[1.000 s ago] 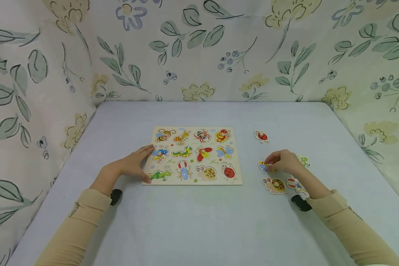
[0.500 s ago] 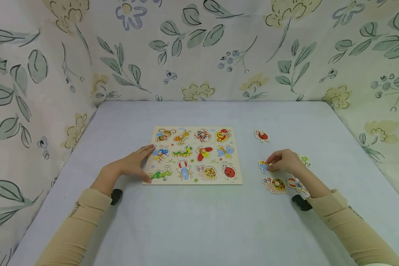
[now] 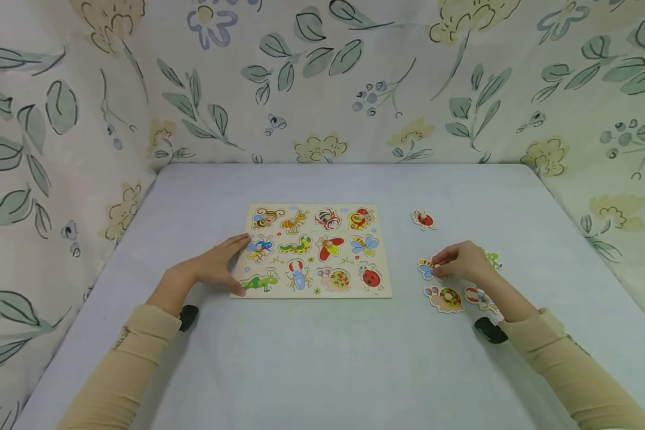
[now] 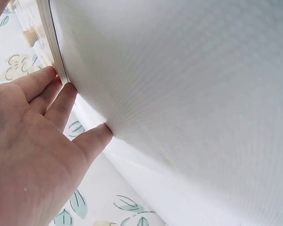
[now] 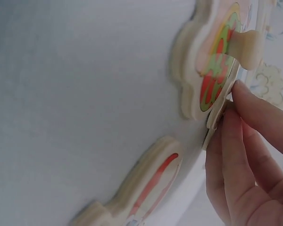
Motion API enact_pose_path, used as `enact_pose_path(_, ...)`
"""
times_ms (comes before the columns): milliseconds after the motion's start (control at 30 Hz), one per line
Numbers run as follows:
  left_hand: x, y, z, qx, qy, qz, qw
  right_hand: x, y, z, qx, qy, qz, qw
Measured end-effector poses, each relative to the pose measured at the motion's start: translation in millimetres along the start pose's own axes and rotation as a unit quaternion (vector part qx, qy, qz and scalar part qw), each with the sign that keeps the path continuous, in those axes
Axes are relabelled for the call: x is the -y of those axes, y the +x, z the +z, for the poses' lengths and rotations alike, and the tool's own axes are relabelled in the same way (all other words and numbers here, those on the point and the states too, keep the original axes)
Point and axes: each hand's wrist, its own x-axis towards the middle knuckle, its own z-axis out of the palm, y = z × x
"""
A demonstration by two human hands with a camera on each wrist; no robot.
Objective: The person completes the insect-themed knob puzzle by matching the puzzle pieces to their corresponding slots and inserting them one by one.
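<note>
A wooden peg puzzle board (image 3: 279, 263) with insect pictures lies on the table. My left hand (image 3: 213, 263) is spread at its left side, thumb at the near corner and fingertips at the left edge. Seen in the left wrist view, the fingers (image 4: 61, 106) are fairly straight beside the board's edge (image 4: 52, 40). To the right of the board, my right hand (image 3: 459, 261) pinches a dragonfly puzzle piece (image 3: 425, 269) with blue wings, partly covered by the fingers. A snail puzzle piece (image 3: 444, 300) with a wooden knob (image 5: 247, 49) lies just nearer than that hand.
A ladybug piece (image 3: 423, 220) lies farther back, right of the board. Partly behind the right hand and wrist are a green piece (image 3: 493, 259) and a red-and-blue beetle piece (image 3: 480, 298). A floral cloth (image 3: 322, 77) hangs behind the white-covered table (image 3: 322, 358).
</note>
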Motion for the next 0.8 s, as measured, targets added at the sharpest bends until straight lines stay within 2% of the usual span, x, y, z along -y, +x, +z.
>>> enact_pose_path(467,-0.2,-0.6,-1.4,0.003,0.002,-0.001,1.0000,10.4,4.2,6.9,-0.015,0.007,-0.010,0.9998)
enact_pose_path(800,0.5,-0.6,0.2,-0.001,0.006,-0.003,1.0000,20.7,10.7,13.6,-0.004,0.016,-0.020,0.9997)
